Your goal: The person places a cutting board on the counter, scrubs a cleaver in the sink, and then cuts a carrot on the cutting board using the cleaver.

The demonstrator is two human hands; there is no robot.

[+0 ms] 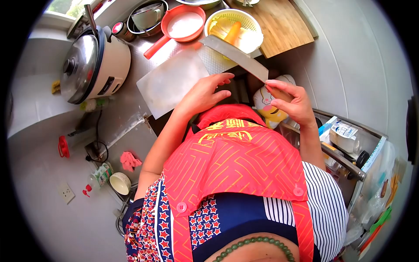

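My right hand (pixel 293 101) grips a kitchen knife (pixel 238 56) by its wooden handle. The broad blade points up and left, its tip near the rim of a pale yellow basket (pixel 254 38). Inside that basket lies a long orange-yellow vegetable (pixel 232 33). My left hand (pixel 207 94) holds nothing; its fingers are bent and apart from the thumb. It hovers by the lower right edge of a flat grey metallic board (pixel 172 81), and whether it touches the board I cannot tell.
A large lidded cooker (pixel 98 65) stands at the left. An orange-red handled strainer (pixel 183 22) sits behind the board, and a wooden cutting board (pixel 279 26) lies right of the basket. A rack (pixel 349 172) with bottles is at my right.
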